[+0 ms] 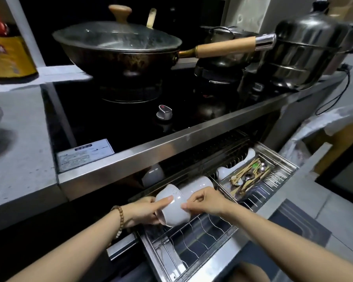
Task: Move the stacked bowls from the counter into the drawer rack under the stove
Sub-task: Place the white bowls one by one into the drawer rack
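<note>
While left grip (143,210), right grip (207,201) hold bowl (174,211), drawer rack (194,244) carries utensils (251,177)

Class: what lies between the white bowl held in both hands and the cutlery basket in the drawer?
In the head view, another white bowl lies on its side in the rack, between the held bowl and the cutlery basket.

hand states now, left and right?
Left hand: holding the bowl, thumb across its side.
Right hand: pinching the same bowl.
</note>
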Tool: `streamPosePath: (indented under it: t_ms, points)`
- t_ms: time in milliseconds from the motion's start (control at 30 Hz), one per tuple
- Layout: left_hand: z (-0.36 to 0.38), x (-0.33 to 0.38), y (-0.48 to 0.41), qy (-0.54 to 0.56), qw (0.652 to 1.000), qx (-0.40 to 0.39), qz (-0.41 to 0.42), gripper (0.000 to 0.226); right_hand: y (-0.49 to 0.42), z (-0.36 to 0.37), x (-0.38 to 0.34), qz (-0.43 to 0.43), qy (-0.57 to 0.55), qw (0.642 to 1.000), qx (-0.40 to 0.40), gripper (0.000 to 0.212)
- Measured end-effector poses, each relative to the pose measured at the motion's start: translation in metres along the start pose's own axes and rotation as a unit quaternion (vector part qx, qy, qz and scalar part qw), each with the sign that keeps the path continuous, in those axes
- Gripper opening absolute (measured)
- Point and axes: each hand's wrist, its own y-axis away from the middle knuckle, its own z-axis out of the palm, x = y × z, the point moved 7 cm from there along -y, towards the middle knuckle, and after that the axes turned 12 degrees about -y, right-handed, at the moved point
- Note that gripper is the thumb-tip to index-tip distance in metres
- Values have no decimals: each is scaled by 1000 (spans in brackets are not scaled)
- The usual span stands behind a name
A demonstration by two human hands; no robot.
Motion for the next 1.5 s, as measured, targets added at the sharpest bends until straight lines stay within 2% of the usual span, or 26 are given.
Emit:
streamPosePath:
  t_ms: [100,367,467,633,733,800,933,1033,1133,1333,1500]
  points:
    - [-7,-13,-21,-31,999,-9,-32,68,-20,-5,16,42,-7,999,3,9]
    - [-7,-42,-62,-18,995,-24,-90,59,-58,-4,51,127,14,992,-21,14]
    - [-8,-52,-73,-21,993,-45,-106,46,-68,-4,60,140,5,990,-20,16]
    - [-4,-66,-91,-45,988,-80,-122,39,-80,0,79,152,-14,988,-8,17]
    - [-8,-70,-103,-38,990,-49,-125,33,-86,-3,90,147,-31,988,21,19]
    - [-9,-72,-108,-60,989,-43,-126,39,-88,-6,96,140,-41,989,38,22]
    - [-13,-80,-114,-71,988,6,-137,86,-91,-9,105,129,-57,988,67,22]
    - [-17,-79,-112,-97,985,41,-140,106,-93,-11,110,132,-60,986,76,20]
    - [-21,-79,-112,-135,980,56,-138,112,-96,-15,114,135,-56,985,92,19]
    - [-20,-81,-113,-112,982,59,-139,112,-100,-17,123,154,-58,981,99,21]
    - [-23,-77,-109,-161,975,90,-125,102,-100,-17,118,158,-58,982,87,21]
